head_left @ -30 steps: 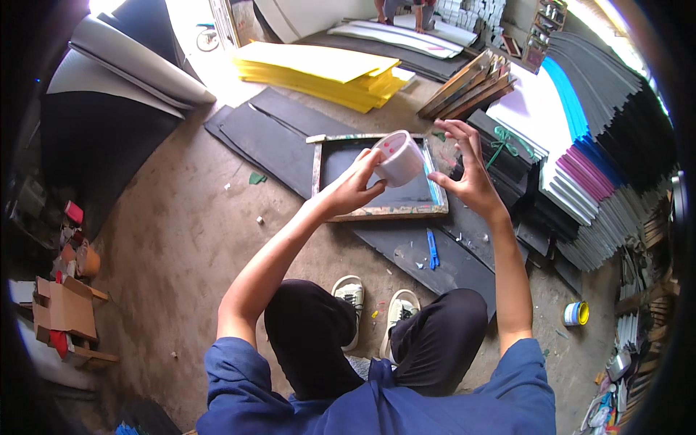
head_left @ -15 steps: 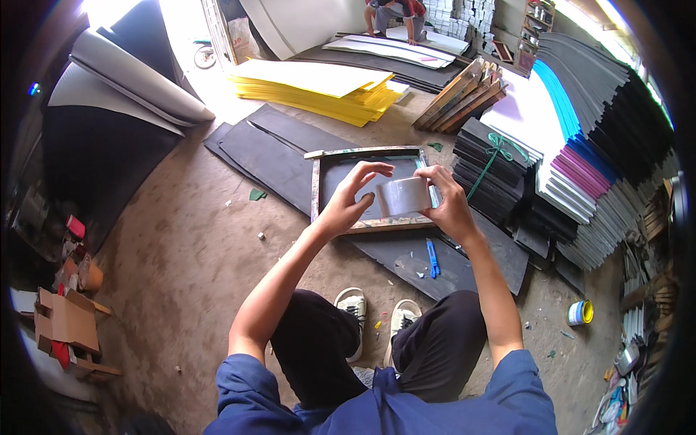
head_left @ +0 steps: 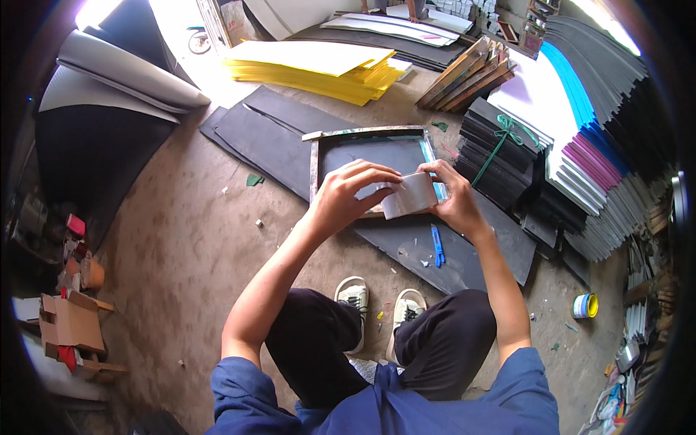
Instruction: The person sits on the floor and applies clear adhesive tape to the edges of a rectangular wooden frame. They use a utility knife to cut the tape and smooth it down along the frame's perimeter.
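Note:
A wide roll of clear, greyish packing tape (head_left: 409, 196) is held up over a wooden frame (head_left: 370, 133) with a dark panel inside. My right hand (head_left: 453, 196) grips the roll by its right side, fingers over the top and thumb below. At the roll's left edge, my left hand (head_left: 346, 192) has thumb and fingertips closed in on the tape; whether a loose end is between them is too small to see. Beneath the frame lie dark foam sheets (head_left: 268, 138). A blue utility knife (head_left: 438, 245) rests on them, nearer to me.
Yellow sheets (head_left: 304, 69) are stacked beyond the frame, with wooden frames (head_left: 464, 76) leaning to their right. A tied black stack (head_left: 493, 145) and coloured sheets (head_left: 587, 163) stand at right, near an open yellow-and-blue can (head_left: 584, 306). A cardboard box (head_left: 72, 322) sits at left. Another person's arm (head_left: 415, 9) shows far back.
My left hand has moved in from beside the roll, its fingers closing onto the left edge. The roll has tilted slightly and shifted right. The view has tipped a little downward.

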`<state>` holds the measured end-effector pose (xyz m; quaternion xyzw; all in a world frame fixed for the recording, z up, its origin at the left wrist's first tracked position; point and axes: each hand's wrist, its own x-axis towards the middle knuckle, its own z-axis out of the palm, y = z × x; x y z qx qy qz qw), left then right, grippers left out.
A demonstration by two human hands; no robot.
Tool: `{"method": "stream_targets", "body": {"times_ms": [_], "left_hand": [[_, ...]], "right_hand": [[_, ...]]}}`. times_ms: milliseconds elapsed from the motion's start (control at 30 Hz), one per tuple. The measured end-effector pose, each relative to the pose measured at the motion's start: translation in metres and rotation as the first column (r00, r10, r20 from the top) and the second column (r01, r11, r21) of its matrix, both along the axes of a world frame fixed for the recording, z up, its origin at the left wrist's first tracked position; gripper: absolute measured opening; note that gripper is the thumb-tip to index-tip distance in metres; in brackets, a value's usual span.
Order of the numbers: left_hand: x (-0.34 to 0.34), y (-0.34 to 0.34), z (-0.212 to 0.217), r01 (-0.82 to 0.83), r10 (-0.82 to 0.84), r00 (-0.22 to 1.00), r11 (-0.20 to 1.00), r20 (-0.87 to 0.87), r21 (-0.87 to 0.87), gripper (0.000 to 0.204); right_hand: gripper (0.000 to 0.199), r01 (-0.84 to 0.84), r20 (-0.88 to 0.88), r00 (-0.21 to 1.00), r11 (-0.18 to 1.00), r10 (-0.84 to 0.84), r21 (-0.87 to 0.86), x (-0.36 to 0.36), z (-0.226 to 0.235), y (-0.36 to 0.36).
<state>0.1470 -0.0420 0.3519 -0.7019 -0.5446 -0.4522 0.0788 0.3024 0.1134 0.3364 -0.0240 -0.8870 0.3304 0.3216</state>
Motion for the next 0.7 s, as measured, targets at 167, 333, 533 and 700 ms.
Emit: {"method": "stream_targets", "body": {"times_ms": [167, 333, 533, 700], "left_hand": [[-0.001, 0.005, -0.006, -0.048, 0.047, 0.994, 0.999, 0.096, 0.002, 0.014], [-0.002, 0.015, -0.029, -0.162, 0.203, 0.917, 0.976, 0.344, -0.145, 0.014], [0.004, 0.020, -0.037, -0.278, 0.339, 0.901, 0.930, 0.271, -0.241, 0.014], [0.000, 0.024, -0.047, -0.182, 0.253, 0.912, 0.955, 0.322, -0.235, 0.018]], "right_hand": [[0.055, -0.119, 0.104, 0.982, 0.949, 0.156, -0.292, -0.007, -0.023, 0.006], [0.068, -0.169, 0.100, 0.969, 0.905, 0.224, -0.391, -0.011, -0.030, 0.006], [0.028, 0.115, 0.081, 0.990, 0.993, -0.112, -0.037, -0.027, -0.027, -0.015], [0.012, 0.202, 0.065, 0.978, 0.979, -0.200, -0.027, -0.037, -0.033, -0.018]]}}
